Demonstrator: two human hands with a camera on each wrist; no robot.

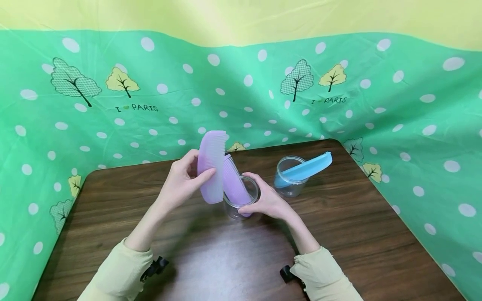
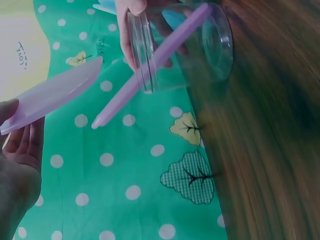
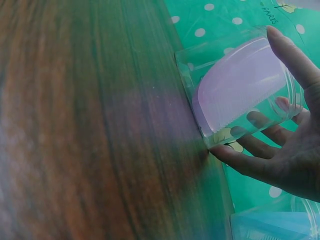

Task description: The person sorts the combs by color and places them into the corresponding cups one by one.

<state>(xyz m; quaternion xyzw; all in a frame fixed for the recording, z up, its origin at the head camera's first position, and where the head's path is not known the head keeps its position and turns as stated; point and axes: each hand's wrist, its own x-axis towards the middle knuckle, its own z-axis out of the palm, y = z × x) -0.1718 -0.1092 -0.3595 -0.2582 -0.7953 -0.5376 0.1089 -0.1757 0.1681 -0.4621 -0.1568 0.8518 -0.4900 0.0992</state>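
My left hand pinches a light purple comb between thumb and fingers, raised just left of a clear jar. Its teeth face right in the head view. Around the rim of that clear jar curl the thumb and fingers of my right hand. A second purple comb leans inside the jar, its upper end sticking out over the rim toward the left. In the right wrist view the lower part of this comb shows through the jar's wall.
Behind and to the right stands another clear jar, with a blue comb slanting out of it. Everything is on a dark wood table. A green dotted cloth hangs along the table's back and sides.
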